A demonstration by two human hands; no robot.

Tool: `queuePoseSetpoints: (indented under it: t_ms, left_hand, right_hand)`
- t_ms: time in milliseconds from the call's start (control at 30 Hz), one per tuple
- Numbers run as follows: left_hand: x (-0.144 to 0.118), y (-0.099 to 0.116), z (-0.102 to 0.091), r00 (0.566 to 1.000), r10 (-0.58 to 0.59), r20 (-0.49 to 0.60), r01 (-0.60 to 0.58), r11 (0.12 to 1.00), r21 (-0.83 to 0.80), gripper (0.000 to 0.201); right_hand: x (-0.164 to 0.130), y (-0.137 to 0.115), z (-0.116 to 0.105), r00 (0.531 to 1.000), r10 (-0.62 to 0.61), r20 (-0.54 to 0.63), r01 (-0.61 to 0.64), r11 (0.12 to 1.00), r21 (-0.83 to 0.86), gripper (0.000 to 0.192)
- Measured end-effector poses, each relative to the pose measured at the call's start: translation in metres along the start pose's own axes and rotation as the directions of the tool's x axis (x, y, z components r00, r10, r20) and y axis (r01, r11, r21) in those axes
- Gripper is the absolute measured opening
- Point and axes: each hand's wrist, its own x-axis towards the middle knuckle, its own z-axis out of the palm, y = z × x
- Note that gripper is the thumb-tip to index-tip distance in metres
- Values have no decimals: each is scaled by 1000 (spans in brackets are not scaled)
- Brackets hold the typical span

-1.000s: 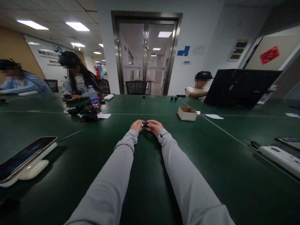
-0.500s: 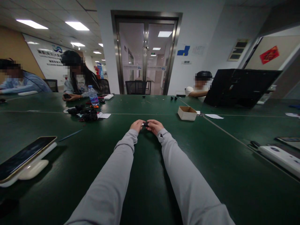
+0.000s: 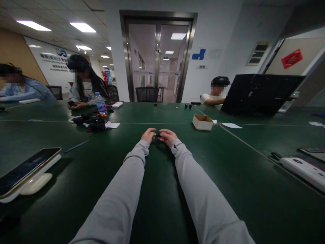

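Straight ahead, just above the green table, both my hands meet at a small black cylindrical object (image 3: 157,134). My left hand (image 3: 148,136) has its fingers closed at the object's left end, where only a tiny pale glint shows. From the other side, my right hand (image 3: 168,137) pinches the black body between thumb and fingers. The object lies roughly level between the fingertips. Its exact kind is too small to make out, and the fingers cover both ends. Grey sleeves reach to both wrists.
An open cardboard box (image 3: 202,124) stands ahead to the right. Black items (image 3: 92,122) and a water bottle (image 3: 101,103) are at left. A phone (image 3: 30,171) lies near left; a power strip (image 3: 303,171) near right. Beyond are a monitor (image 3: 261,95) and several seated people.
The silvery end of the black object, visible by my left fingers before, is now mostly covered. My left fingers have shifted slightly; my right hand looks almost the same.
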Motion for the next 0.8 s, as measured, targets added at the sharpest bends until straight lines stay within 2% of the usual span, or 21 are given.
queuePoseSetpoints:
  t_ms: [100,300,433,567,667,733,800]
  left_hand:
    - [1,-1,1,1000,-22,-7,22,999,-50,29]
    - [-2,1,2,1000,30,-3,-30,997,-75,25]
    - [-5,5,2,1000,2,3,-2,996,-92,23]
    - [-8,7,1,1000,-29,3,29,1000,-9,16]
    - [-9,9,0,999,-42,-25,45,993,113,34]
    - [-8,10,0,996,-71,-47,75,992,104,37]
    - [-7,10,0,994,-97,-55,99,995,32,27]
  right_hand:
    - [1,1,-1,1000,1,11,-1,1000,5,20]
    - [1,1,-2,1000,-6,-7,6,1000,8,20]
    - [1,1,-1,1000,-5,-19,5,1000,11,20]
    - [0,0,0,999,-10,-37,10,1000,18,20]
    - [-1,-1,0,999,-9,-39,9,1000,19,19]
    - [-2,-2,1,999,-8,-46,9,1000,17,19]
    - [-2,-2,1,999,-10,-52,11,1000,12,19]
